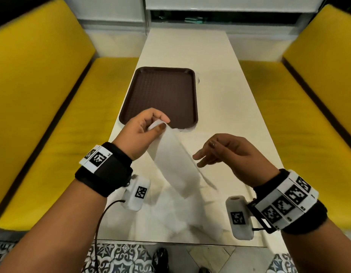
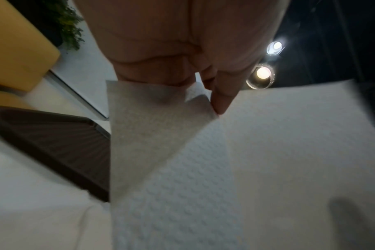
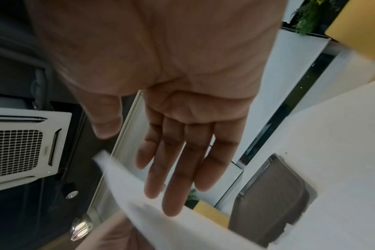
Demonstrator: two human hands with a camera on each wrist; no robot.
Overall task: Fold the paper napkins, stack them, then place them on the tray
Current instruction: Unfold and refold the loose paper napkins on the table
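Yellow benches flank the table (image 1: 220, 107); left hand (image 1: 145, 131) pinches a napkin (image 1: 176, 164) aloft at six o'clock of the tray (image 1: 161, 95). Right hand (image 1: 225, 152) hovers loose-fingered, holding nothing. Folding stage; next, probably catch its hanging end.

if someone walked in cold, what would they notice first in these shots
First, the white napkin hanging in mid-air over the near end of the table, pinched at its top corner by the left hand. The right hand hovers open beside it, holding nothing. Beyond them the dark brown tray lies bare on the table, between bright yellow benches.
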